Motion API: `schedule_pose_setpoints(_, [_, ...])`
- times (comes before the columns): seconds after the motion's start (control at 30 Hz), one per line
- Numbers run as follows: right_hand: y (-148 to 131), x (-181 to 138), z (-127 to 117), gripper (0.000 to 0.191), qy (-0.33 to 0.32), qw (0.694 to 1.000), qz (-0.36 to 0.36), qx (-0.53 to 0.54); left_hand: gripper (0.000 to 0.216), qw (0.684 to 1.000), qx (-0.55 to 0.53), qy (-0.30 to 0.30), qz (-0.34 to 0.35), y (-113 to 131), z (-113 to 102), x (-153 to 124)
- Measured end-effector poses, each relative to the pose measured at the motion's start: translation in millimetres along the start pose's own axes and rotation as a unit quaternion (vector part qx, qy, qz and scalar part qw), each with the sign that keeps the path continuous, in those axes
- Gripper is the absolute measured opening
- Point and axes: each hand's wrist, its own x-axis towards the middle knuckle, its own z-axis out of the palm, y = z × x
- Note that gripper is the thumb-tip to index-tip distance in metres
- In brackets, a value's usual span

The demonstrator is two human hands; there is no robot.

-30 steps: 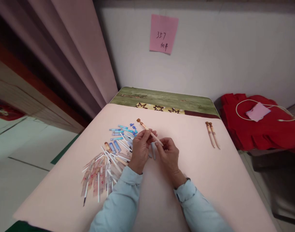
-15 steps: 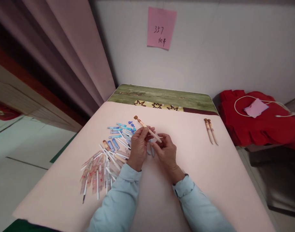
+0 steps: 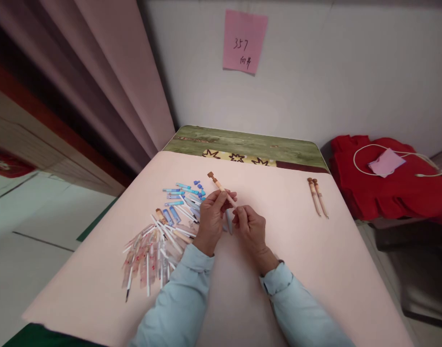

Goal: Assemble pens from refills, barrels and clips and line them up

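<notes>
Both my hands hold one tan pen with a brown figure cap, tilted up to the left above the pink table. My left hand pinches its barrel near the middle. My right hand pinches its lower end with thumb and forefinger. A bluish-grey pen part lies on the table between my hands. Left of my hands spreads a pile of blue caps, white refills and clear pen sleeves.
Two finished tan pens lie side by side at the table's right. A pink note hangs on the wall. A green patterned cloth covers the far end. A red cloth with a white cable sits at right. A curtain hangs at left.
My right hand has slid up the pen toward my left hand, and the pen now stands a little steeper. The view shifted slightly.
</notes>
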Motion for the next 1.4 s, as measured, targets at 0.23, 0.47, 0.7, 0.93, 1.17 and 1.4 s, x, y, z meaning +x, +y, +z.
schedule_pose_setpoints(0.23, [1.7, 0.1, 3.2, 0.026, 0.051, 0.999, -0.003, -0.002, 0.023, 0.999, 0.034, 0.000, -0.014, 0.7, 2.1, -1.0])
schedule_pose_setpoints(0.47, [0.1, -1.3, 0.7, 0.031, 0.008, 1.000, -0.003, 0.006, 0.022, 0.999, 0.051, -0.009, -0.009, 0.1, 0.0, -0.6])
schedule_pose_setpoints(0.7, [-1.0, -1.0, 0.8, 0.033, -0.040, 0.998, -0.004, 0.054, 0.024, 0.998, 0.055, 0.006, -0.018, 1.9, 1.0, -0.9])
schedule_pose_setpoints(0.93, [-3.8, 1.5, 2.7, 0.059, 0.007, 0.965, 0.120, 0.233, 0.029, 0.996, -0.048, 0.065, -0.036, 3.6, -3.3, 2.4])
schedule_pose_setpoints(1.17, [-0.6, 3.1, 2.8, 0.061, 0.019, 0.959, 0.129, 0.252, 0.029, 0.996, -0.049, 0.070, -0.025, 3.1, -2.7, 2.8])
schedule_pose_setpoints(1.4, [-1.1, 3.3, 2.8, 0.054, 0.003, 0.964, 0.119, 0.236, 0.030, 0.997, -0.034, 0.062, -0.011, 2.3, -3.7, 4.1])
